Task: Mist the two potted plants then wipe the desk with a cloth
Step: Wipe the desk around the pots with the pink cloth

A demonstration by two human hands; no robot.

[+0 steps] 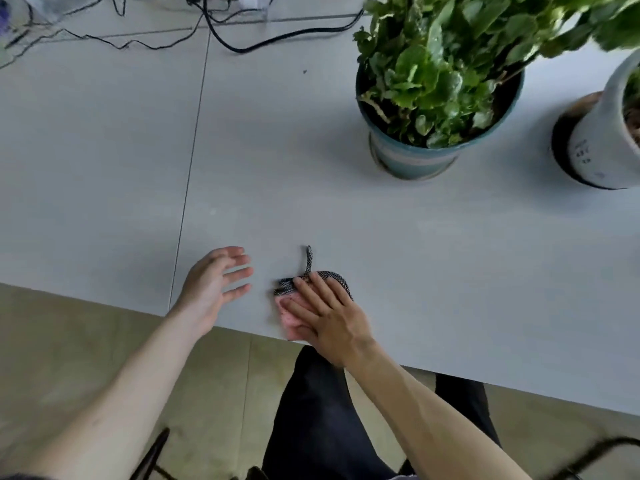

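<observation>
A pale grey table (104, 150) with a thin seam fills the view; black cables (221, 32) trail along its far side, beige tiled floor (69, 327) below.

Both bare forearms are reaching forward from the bottom of the view. The left hand (211, 289) is hovering with its palm turned inward and its fingers (239, 271) spread loosely, gripping nothing. The right hand (325, 317) is lying palm down, its fingers (311, 296) stretched flat and close together, pressing downward, wrist angled toward the left.
</observation>
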